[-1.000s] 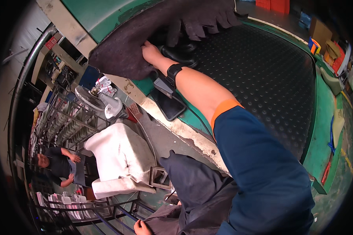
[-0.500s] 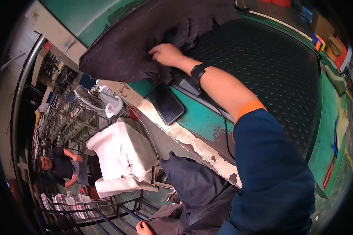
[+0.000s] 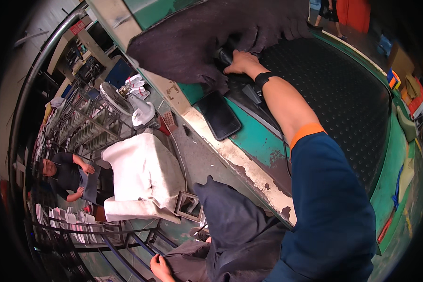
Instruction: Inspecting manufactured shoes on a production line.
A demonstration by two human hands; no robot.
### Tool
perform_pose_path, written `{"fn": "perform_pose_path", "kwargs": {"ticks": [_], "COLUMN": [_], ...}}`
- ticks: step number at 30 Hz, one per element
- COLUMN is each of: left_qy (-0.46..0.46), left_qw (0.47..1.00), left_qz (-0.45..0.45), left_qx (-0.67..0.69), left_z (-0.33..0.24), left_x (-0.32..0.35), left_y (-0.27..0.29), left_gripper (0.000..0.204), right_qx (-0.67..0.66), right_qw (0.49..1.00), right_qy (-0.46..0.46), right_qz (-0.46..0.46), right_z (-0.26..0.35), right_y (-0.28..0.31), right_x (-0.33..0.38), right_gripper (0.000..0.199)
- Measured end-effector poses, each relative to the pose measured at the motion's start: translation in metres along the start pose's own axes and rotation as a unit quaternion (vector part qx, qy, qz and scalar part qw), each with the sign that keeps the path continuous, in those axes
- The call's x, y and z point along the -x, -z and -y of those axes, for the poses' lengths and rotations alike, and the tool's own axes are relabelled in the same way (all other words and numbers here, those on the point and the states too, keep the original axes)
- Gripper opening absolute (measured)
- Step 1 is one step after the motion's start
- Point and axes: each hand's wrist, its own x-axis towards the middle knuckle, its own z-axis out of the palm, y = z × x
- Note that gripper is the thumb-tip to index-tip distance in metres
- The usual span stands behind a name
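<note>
My right hand point(image 3: 243, 63) reaches across to the dark, ragged-edged sheet point(image 3: 183, 42), which looks like leather. Its fingers are closed round a black rounded object point(image 3: 225, 55) at a fold of the sheet; the exact kind is hidden. A black band circles that wrist. Close to the forearm lies a grey-black block-shaped thing point(image 3: 253, 94), with a dark cable near it. A black phone point(image 3: 219, 115) rests on the green machine edge, left of the arm. Low in the view, my left hand point(image 3: 160, 268) lies on the dark trouser leg, fingers loosely extended and partly cut off.
A black studded mat point(image 3: 333, 98) covers the green machine bed. Left are a white-covered seat-like block point(image 3: 143, 171), a fan point(image 3: 115, 99) and racks point(image 3: 87, 122). A person point(image 3: 75, 176) holds a dark sheet there; another person's legs point(image 3: 328, 11) show at the far right.
My right hand has left the sheet's surface and closed round the black object by the fold. The whole view has shifted, so the sheet and phone appear further right. My left hand stays low.
</note>
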Motion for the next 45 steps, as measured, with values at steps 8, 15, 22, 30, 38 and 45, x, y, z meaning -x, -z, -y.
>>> {"fn": "perform_pose_path", "kwargs": {"ticks": [8,15,22,30,38,45], "left_qy": [-0.043,-0.03,-0.047,-0.028,-0.041,-0.01], "left_qw": [0.994,0.999,0.998,0.998,0.999,0.999], "left_qz": [-0.055,0.013,0.009,0.002,0.013,0.035], "left_qx": [0.083,0.021,0.04,0.05,0.021,0.016], "left_z": [0.019,0.024,0.023,0.025,0.026,0.014], "left_x": [0.003,0.006,0.015,0.02,0.011,0.02], "left_y": [-0.008,0.009,0.01,0.017,0.015,0.007], "left_gripper": [0.027,0.032,0.032,0.033,0.034,0.034], "right_qx": [0.043,0.074,-0.164,-0.48,-0.642,-0.718], "right_qw": [0.999,0.997,0.975,0.853,0.734,0.666], "right_qy": [0.022,-0.014,-0.144,-0.202,-0.153,-0.105], "right_qz": [-0.009,0.015,0.05,0.038,-0.161,-0.171], "right_z": [-0.061,-0.072,-0.089,-0.101,-0.106,-0.12], "right_y": [0.039,0.063,0.083,0.053,0.024,0.037], "right_x": [0.117,0.225,0.206,0.223,0.269,0.284], "right_gripper": [0.082,0.087,0.085,0.047,0.054,0.072]}}
